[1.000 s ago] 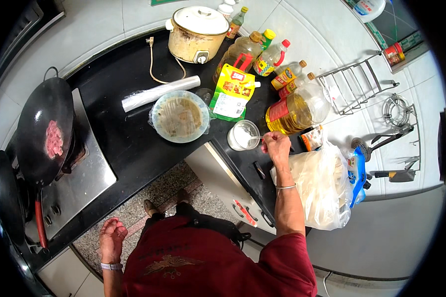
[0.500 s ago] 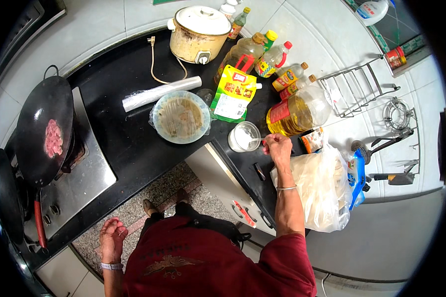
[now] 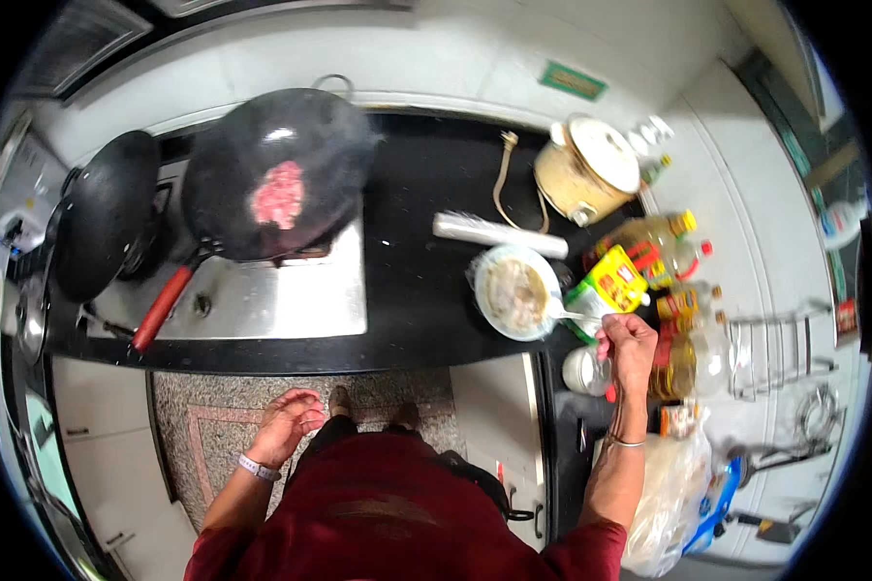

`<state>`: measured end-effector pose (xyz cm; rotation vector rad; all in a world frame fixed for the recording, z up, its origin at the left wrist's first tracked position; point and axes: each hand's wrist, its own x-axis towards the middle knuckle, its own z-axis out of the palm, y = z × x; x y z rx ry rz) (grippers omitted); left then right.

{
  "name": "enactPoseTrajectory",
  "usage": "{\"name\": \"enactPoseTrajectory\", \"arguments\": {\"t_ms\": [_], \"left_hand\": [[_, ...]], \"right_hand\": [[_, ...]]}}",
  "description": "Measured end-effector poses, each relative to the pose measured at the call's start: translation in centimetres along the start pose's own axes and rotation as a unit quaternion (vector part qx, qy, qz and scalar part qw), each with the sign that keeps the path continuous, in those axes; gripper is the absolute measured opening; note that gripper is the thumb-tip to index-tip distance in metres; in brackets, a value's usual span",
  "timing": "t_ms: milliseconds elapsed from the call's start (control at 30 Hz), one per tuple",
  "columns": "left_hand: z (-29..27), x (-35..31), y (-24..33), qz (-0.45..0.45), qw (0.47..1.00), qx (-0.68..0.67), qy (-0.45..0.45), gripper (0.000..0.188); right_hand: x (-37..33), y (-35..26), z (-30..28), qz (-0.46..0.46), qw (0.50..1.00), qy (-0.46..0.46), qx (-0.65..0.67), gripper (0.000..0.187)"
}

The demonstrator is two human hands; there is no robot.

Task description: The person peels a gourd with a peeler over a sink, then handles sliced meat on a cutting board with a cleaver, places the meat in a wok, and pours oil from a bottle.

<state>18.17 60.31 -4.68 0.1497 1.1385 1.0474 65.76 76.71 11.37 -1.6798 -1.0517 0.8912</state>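
Observation:
My right hand (image 3: 630, 353) pinches the handle of a small spoon (image 3: 579, 317), whose bowl carries something white by the right rim of the pale blue bowl (image 3: 490, 318). Clear film covers that bowl, with something brownish beneath. Just below the hand stands a small jar (image 3: 584, 372) of white grains. Over the floor, my left hand (image 3: 286, 426) hangs empty with its fingers loosely apart. To the far left, a black wok (image 3: 228, 184) with a red handle sits on the stove, and raw pink meat (image 3: 279, 196) lies in it.
A second dark wok (image 3: 109, 213) is at the left. A roll of plastic film (image 3: 499, 234) lies behind the bowl, and a rice cooker (image 3: 583, 172) stands farther back. Oil bottles (image 3: 693, 366), a yellow-green pouch (image 3: 612, 281) and a plastic bag (image 3: 664, 494) crowd the right side.
The view has swung left toward the stove. My right hand has lifted the spoon out of the jar and moved it away with white grains on it. My left hand stays empty.

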Motion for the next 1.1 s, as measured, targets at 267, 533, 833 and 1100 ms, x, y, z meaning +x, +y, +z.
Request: {"name": "enactPoseTrajectory", "arguments": {"t_ms": [267, 533, 833, 1100], "left_hand": [[-5.3, -3.9, 0.1, 0.073, 0.991, -0.092, 0.058, 0.016], [-10.7, -5.6, 0.8, 0.111, 0.977, -0.147, 0.109, 0.015], [-13.1, -5.1, 2.1, 0.091, 0.976, -0.155, 0.12, 0.014], [-14.3, -4.7, 3.4, 0.086, 0.983, -0.12, 0.105, 0.017]], "right_hand": [[2.3, -12.3, 24.5, -0.122, 0.965, -0.229, 0.024, 0.013], [2.5, -15.6, 40.0, -0.152, 0.958, -0.242, -0.02, 0.012], [1.5, -14.8, 44.6, -0.278, 0.929, -0.217, -0.107, 0.016], [2.9, -12.5, 44.5, -0.446, 0.859, -0.139, -0.21, 0.01]]}}
